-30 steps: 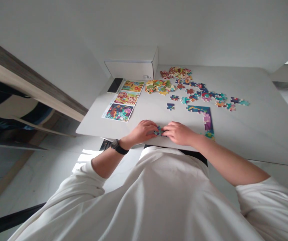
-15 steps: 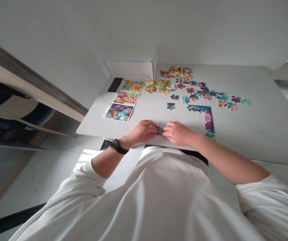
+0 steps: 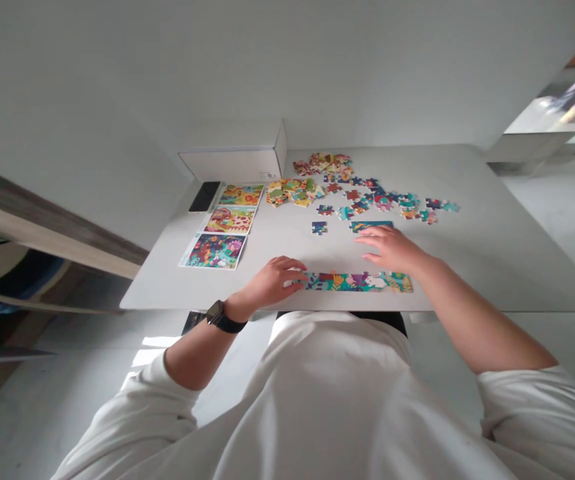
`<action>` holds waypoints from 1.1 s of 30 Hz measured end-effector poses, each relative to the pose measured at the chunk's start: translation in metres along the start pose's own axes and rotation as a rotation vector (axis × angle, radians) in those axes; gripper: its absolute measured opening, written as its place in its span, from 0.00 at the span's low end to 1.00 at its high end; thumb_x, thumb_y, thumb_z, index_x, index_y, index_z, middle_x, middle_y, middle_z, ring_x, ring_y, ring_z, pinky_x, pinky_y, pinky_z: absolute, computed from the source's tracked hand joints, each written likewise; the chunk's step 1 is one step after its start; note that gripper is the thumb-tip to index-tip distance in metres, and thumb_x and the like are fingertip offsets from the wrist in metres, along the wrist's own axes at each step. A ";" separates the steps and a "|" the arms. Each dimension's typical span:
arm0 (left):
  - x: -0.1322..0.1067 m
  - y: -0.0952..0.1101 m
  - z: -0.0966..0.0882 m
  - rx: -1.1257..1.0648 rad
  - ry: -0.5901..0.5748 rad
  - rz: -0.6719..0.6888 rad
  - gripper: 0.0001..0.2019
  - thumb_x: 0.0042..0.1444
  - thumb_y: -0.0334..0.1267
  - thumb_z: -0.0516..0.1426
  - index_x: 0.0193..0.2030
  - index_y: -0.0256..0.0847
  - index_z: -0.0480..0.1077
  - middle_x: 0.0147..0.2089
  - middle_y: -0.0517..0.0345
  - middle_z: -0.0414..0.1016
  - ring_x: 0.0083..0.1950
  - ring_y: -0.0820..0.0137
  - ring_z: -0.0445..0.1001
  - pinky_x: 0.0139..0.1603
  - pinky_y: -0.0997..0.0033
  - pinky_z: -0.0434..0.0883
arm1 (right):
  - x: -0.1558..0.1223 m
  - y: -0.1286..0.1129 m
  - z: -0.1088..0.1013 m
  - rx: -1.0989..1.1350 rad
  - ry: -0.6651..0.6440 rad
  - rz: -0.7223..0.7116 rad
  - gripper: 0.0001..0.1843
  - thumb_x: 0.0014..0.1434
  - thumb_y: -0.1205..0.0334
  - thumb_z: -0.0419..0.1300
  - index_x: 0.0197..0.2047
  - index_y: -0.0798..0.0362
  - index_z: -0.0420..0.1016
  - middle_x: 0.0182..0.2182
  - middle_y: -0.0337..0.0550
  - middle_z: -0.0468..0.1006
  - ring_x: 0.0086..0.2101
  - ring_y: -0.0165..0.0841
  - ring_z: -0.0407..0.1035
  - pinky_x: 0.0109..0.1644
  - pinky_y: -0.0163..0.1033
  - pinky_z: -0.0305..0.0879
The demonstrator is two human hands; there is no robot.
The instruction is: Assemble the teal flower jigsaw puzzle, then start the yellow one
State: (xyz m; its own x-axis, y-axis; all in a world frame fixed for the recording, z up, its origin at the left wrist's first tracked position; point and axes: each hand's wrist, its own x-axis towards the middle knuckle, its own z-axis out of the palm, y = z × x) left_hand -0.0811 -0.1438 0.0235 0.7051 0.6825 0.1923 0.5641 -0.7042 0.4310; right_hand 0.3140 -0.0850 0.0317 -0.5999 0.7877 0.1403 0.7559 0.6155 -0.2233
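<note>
Logged from my remote station: left hand (image 3: 272, 283) loosely open, fingertips just beside the end of the assembled jigsaw strip (image 3: 357, 282), which lies along the near edge of the white table (image 3: 487, 267). Right hand (image 3: 390, 248) open, fingers spread, beyond the strip, over a smaller jigsaw section (image 3: 370, 226).

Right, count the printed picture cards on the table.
3, in a column on the left of the white table: a yellow card farthest, a red-and-cream card in the middle, a teal-and-purple card nearest. None looks hidden.
</note>
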 end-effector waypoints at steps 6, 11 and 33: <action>0.026 0.002 0.007 0.017 -0.052 0.114 0.13 0.73 0.43 0.63 0.60 0.55 0.84 0.61 0.52 0.84 0.58 0.58 0.82 0.62 0.54 0.77 | -0.045 0.026 -0.007 -0.034 -0.143 0.149 0.48 0.56 0.44 0.78 0.76 0.48 0.74 0.75 0.57 0.70 0.70 0.57 0.69 0.74 0.60 0.66; 0.041 0.004 0.008 0.000 -0.139 0.171 0.13 0.73 0.46 0.63 0.60 0.54 0.83 0.61 0.51 0.83 0.57 0.58 0.83 0.60 0.55 0.78 | -0.057 0.028 -0.002 -0.004 -0.221 0.212 0.63 0.51 0.33 0.79 0.82 0.48 0.65 0.81 0.60 0.59 0.76 0.63 0.58 0.79 0.65 0.56; 0.148 -0.073 -0.012 0.110 0.085 0.099 0.15 0.72 0.50 0.61 0.56 0.47 0.84 0.59 0.46 0.84 0.60 0.52 0.82 0.66 0.46 0.77 | 0.018 0.071 -0.030 0.018 -0.018 0.250 0.34 0.66 0.46 0.74 0.71 0.45 0.78 0.71 0.55 0.75 0.68 0.52 0.72 0.73 0.58 0.68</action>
State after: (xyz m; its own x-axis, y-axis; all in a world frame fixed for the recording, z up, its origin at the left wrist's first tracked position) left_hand -0.0231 0.0114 0.0310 0.7231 0.6198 0.3048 0.5411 -0.7826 0.3078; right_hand 0.3644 -0.0262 0.0471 -0.3991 0.9148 0.0613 0.8768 0.4004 -0.2663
